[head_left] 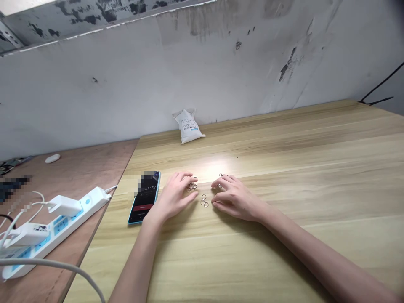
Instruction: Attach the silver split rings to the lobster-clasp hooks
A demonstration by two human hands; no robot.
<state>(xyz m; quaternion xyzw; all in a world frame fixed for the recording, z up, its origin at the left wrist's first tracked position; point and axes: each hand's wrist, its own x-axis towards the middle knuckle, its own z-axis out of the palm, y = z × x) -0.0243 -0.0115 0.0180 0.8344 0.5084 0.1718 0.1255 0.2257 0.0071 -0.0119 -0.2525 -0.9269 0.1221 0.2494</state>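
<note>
Three small metal rings [204,201] lie close together on the wooden tabletop, between my two hands. My left hand [174,194] curves around a small pile of metal rings [192,186], with thumb and fingers apart; whether it touches them I cannot tell. Opposite it, my right hand [235,197] rests with bent, separated fingers, its tips close to the table. More rings [221,174] show at the far side of its fingers, partly hidden by them. No ring is visibly gripped in either hand.
A phone [145,198] lies left of my left hand. Farther back, a white plastic packet [189,127] stands near the wall. On the brown table at left are a power strip [67,225] with chargers, cables and a white oval object [52,158].
</note>
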